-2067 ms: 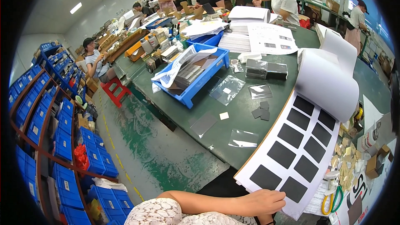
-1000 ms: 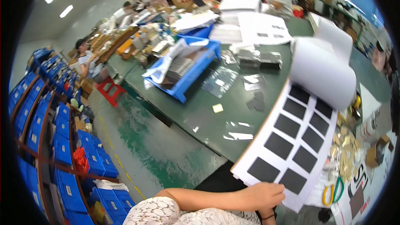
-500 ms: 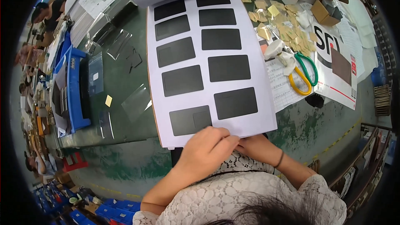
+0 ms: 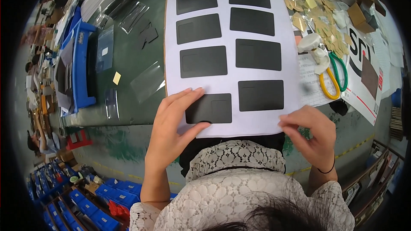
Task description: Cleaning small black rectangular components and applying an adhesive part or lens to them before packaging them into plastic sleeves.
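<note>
In front of me lies a white sheet point(image 4: 257, 124) bearing two columns of flat black rectangular cards. My left hand point(image 4: 173, 117) is open over the nearest left card point(image 4: 218, 111), its fingertips at the upper left edge and its thumb on the lower edge. That card has a fine rectangular outline on its right part. At the sheet's near right corner, my right hand point(image 4: 314, 130) has thumb and fingertips pinched on the paper's edge. Closest to it is the nearest right card point(image 4: 261, 96), lying flat.
Left on the green table point(image 4: 141, 62) are a blue tray point(image 4: 81, 85), clear plastic pieces point(image 4: 147, 81) and a small yellow slip point(image 4: 116, 78). To the right lie scissors point(image 4: 338, 77), many tan pieces point(image 4: 325, 30) and an open cardboard box point(image 4: 361, 15). Other people are at the far left.
My hands, close together at the sheet's near edge before, have parted: the left to the near left card, the right to the near right corner. The rolled-back top page has left view.
</note>
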`<state>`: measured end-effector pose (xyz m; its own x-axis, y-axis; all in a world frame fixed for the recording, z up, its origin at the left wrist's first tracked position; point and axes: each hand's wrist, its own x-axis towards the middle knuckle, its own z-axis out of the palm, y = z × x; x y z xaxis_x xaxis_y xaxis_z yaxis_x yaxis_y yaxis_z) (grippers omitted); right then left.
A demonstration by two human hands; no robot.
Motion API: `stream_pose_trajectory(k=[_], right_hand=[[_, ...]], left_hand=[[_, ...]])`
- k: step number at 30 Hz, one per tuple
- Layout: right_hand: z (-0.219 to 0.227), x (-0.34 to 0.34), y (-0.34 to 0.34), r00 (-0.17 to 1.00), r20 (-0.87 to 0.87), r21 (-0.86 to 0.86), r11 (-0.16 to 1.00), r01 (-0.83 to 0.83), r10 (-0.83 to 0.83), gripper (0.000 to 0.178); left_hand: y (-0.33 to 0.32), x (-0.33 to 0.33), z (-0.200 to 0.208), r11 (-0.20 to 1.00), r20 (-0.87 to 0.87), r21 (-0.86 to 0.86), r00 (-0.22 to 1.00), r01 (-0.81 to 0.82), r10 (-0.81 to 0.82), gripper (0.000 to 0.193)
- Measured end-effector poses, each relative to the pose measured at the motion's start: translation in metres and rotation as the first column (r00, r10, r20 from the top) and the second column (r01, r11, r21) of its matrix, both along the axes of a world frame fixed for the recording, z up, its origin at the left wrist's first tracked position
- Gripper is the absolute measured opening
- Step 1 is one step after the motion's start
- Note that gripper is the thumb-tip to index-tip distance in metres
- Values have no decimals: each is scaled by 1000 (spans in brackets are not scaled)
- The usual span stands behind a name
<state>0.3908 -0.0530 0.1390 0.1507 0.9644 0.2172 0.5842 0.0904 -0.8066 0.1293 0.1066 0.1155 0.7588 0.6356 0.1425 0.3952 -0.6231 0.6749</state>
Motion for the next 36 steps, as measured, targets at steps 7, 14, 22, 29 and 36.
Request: stream_pose_trajectory(k=[7, 14, 22, 29, 36], right_hand=[[-17, -4, 31, 909, 415, -27, 999, -32, 40, 47], [-32, -2, 36, 859, 512, 35, 999, -40, 16, 48], [-22, -17, 40, 931, 363, 91, 996, 17, -49, 46], [-14, -42, 57, 996, 45, 154, 985, -77, 71, 46], [-4, -56, 76, 987, -93, 167, 979, -116, 133, 50]], left_hand=[[6, 0, 3, 999, 10, 24, 999, 44, -45, 65], [13, 14, 18, 994, -66, -15, 992, 104, -105, 71], [20, -18, 12, 620, 532, -744, 782, 249, 325, 68], [-6, 0, -20, -197, 483, -617, 564, 762, 669, 67], [-10, 6, -25, -239, 490, -639, 626, 731, 606, 66]])
